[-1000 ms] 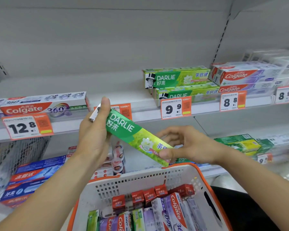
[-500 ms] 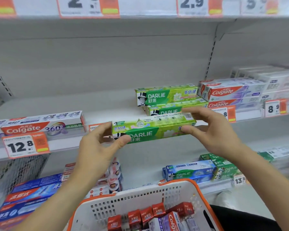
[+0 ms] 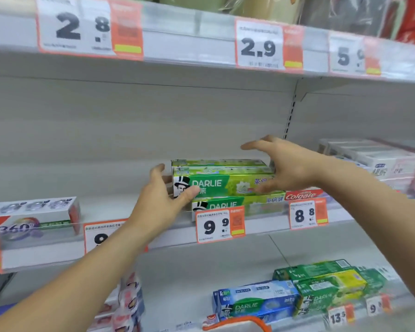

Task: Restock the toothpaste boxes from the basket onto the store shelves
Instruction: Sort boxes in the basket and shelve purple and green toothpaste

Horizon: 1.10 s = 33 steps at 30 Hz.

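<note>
head view:
left hand (image 3: 162,201): fingers spread, thumb touching left end of green darlie box (image 3: 222,184)
right hand (image 3: 286,167): fingers apart, at box's right end (3 o'clock)
box: on darlie stack, middle shelf (image 3: 153,238)
basket (image 3: 240,323): rim at 6 o'clock

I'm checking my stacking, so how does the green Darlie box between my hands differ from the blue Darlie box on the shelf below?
The green Darlie box sits on top of other green boxes; the blue Darlie box lies lower, on the shelf below. The green one is flanked by both hands; the blue one has no hand near. Both lie lengthwise, logo facing out.
</note>
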Each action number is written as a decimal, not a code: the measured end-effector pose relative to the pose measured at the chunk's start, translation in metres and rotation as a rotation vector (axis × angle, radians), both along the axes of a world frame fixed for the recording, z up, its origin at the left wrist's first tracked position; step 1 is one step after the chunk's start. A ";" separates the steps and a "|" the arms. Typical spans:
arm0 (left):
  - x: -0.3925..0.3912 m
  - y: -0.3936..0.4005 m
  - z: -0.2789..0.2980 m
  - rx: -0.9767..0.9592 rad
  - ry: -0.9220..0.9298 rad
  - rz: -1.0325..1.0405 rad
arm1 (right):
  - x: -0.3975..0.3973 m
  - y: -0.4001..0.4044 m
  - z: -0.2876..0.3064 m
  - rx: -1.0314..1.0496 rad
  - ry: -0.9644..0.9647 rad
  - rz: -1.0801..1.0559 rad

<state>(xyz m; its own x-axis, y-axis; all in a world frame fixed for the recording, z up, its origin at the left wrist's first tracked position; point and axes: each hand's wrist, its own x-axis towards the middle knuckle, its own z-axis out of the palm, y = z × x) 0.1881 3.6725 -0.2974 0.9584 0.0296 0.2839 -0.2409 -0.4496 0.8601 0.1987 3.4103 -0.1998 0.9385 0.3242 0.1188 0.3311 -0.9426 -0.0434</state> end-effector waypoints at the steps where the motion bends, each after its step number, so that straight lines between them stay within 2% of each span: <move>1: 0.003 0.000 -0.004 0.036 -0.008 -0.020 | 0.008 0.003 -0.001 -0.018 0.025 0.037; 7: 0.015 0.000 -0.003 0.231 -0.105 -0.017 | 0.062 0.029 0.006 -0.020 0.347 0.068; 12: 0.014 0.001 -0.009 0.453 0.037 -0.085 | 0.090 0.026 0.014 0.080 0.245 0.032; 16: 0.003 -0.004 -0.009 0.688 -0.044 -0.102 | 0.120 0.029 0.025 0.126 0.236 -0.073; 21: 0.004 -0.001 -0.010 0.717 -0.127 -0.116 | 0.151 0.044 0.021 0.056 0.528 -0.200; 25: 0.005 0.002 -0.011 0.714 -0.145 -0.120 | 0.167 0.054 0.005 -0.025 0.733 -0.205; 30: 0.006 0.003 -0.015 0.699 -0.159 -0.113 | 0.166 0.062 0.004 -0.100 0.733 -0.203; 33: 0.006 0.003 -0.016 0.706 -0.172 -0.104 | 0.163 0.064 0.000 -0.030 0.744 -0.165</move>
